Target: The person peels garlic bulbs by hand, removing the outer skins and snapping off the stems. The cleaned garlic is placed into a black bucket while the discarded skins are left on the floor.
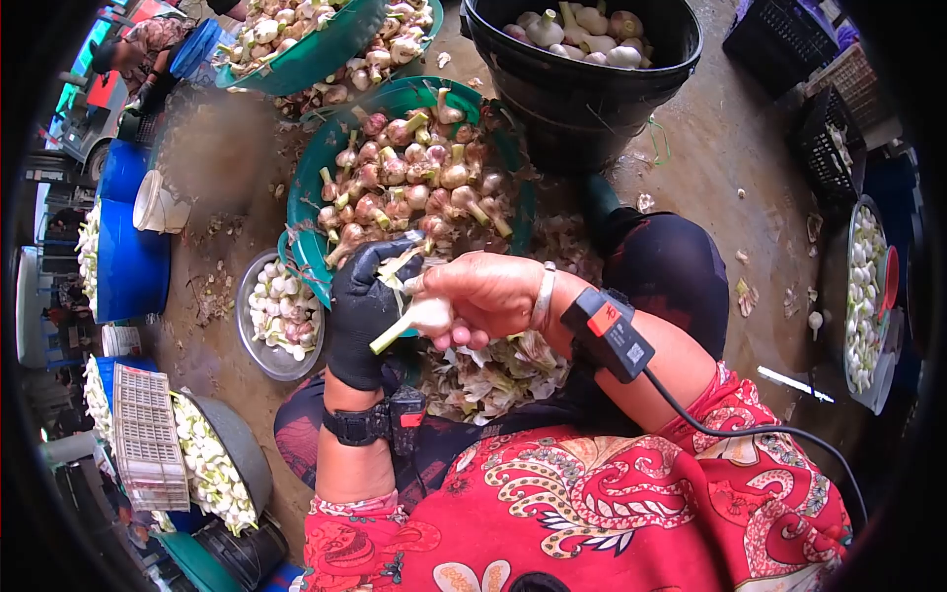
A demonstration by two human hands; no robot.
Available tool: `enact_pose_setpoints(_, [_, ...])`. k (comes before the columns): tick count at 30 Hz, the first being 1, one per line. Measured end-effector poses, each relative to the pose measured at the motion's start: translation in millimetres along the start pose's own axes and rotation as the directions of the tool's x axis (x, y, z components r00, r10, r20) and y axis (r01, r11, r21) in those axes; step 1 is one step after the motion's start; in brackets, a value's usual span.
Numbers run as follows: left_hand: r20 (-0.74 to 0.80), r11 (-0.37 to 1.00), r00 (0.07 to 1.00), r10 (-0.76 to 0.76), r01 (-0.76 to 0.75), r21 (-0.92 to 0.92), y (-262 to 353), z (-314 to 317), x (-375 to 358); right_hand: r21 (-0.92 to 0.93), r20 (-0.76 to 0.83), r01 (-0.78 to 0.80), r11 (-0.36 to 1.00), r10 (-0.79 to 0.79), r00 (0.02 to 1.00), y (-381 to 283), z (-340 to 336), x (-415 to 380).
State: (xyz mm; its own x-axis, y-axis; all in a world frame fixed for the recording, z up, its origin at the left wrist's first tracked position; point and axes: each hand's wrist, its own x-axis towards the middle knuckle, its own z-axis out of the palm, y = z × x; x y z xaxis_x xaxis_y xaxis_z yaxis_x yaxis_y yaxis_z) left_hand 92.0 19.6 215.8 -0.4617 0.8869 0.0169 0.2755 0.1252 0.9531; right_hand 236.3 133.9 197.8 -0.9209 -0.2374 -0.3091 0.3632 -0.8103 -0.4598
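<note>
My right hand (493, 291) is bare and closed around a white garlic bulb (431, 316), its green stem pointing down to the left. Close beside it, my left hand (357, 311) wears a black glove, its fingers curled. A pale strip of garlic skin (399, 266) shows between the gloved fingers, near the bulb. Just beyond both hands stands a green basin (308, 212) of unpeeled garlic bulbs (395, 173) with purplish skins and cut stems. Loose garlic peelings (493, 375) are heaped below my hands, between my legs.
A black bucket (582, 99) of white bulbs stands ahead. At left are a metal bowl (279, 368) of small white garlic, a blue tub (138, 259) and a crate (148, 439). Black crates (834, 148) stand at right. A person (148, 49) works at far left.
</note>
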Motion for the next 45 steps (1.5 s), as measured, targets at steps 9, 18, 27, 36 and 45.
enact_pose_setpoints(9, [0.027, 0.862, 0.865, -0.501, 0.502, -0.068, 1, -2, -27, 0.047, -0.183, 0.486, 0.873, -0.471, 0.863, -8, -17, 0])
enact_pose_setpoints(18, [-0.055, 0.753, 0.976, -0.212, 0.127, -0.646, 12, 3, -13, -0.471, -0.148, 0.539, 0.698, -0.665, 0.732, -9, 4, 4])
enact_pose_setpoints(27, [-0.097, 0.842, 0.968, -0.232, 0.150, -0.519, 22, -3, -10, -0.888, 0.452, 0.207, -0.412, -0.866, 0.216, -21, 5, 15])
enact_pose_setpoints(36, [-0.222, 0.947, 0.975, -0.002, -0.069, -0.312, 15, -16, -9, -0.834, -0.343, 0.277, 0.477, -0.842, 0.416, -12, -24, 12])
enact_pose_setpoints(45, [-0.084, 0.885, 0.982, -0.170, 0.115, -0.452, 26, -6, -10, -0.760, -0.117, 0.431, 0.487, -0.754, 0.646, -21, 6, -1])
